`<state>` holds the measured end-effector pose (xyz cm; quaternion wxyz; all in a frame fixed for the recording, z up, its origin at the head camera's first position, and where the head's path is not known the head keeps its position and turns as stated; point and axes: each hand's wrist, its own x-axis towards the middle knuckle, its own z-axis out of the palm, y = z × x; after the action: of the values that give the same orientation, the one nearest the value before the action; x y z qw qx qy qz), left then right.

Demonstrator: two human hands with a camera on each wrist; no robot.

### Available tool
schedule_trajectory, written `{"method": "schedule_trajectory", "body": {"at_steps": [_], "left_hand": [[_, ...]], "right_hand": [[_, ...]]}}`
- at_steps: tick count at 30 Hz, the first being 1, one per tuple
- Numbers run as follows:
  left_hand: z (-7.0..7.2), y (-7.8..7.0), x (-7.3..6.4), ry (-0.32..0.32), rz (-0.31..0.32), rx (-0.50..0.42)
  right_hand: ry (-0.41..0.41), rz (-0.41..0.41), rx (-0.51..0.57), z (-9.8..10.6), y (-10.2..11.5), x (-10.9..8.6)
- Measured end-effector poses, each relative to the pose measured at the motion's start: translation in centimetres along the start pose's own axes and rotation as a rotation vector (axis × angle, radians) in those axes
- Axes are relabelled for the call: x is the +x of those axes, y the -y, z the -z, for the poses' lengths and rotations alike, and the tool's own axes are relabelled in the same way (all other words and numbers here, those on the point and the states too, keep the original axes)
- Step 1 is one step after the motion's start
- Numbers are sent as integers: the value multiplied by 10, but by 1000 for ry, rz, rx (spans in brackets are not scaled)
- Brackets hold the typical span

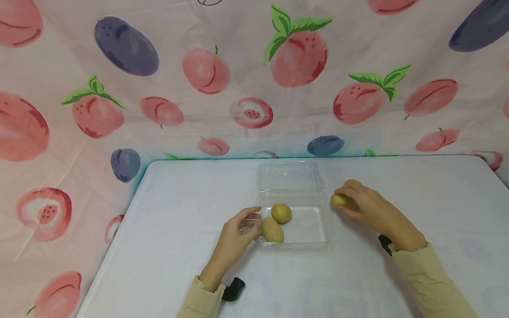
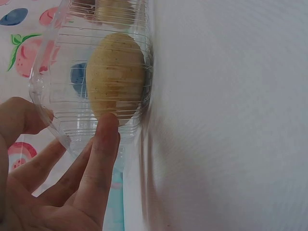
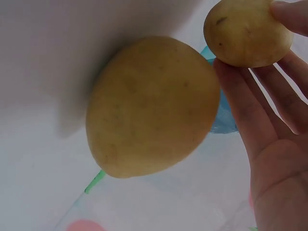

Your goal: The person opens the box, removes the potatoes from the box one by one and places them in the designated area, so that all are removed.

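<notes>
Potato [image 3: 246, 33] in R hand [image 1: 367, 207], L hand [image 1: 236, 232] touching box [image 1: 307, 223].

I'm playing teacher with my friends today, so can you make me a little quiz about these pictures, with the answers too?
1. How many potatoes lie in the clear box?
2. True or false: the right hand holds a potato.
3. Pick one. The lid of the box is:
A) closed over the potatoes
B) swung open
C) in the left hand

Key: 1. Two. 2. True. 3. B.
</notes>
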<state>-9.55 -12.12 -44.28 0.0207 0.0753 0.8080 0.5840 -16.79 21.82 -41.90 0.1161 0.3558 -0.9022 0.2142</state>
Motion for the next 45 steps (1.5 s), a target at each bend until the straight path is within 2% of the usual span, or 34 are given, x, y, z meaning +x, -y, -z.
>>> {"method": "schedule_trajectory", "body": {"at_steps": [28,45], "left_hand": [[0,-3,0,2,-2,-4],[0,-2,-1,6,15,-10]], "right_hand": [[10,18,-26,-6,-8,-5],[45,-46,-33,-5,-4,-4]]}}
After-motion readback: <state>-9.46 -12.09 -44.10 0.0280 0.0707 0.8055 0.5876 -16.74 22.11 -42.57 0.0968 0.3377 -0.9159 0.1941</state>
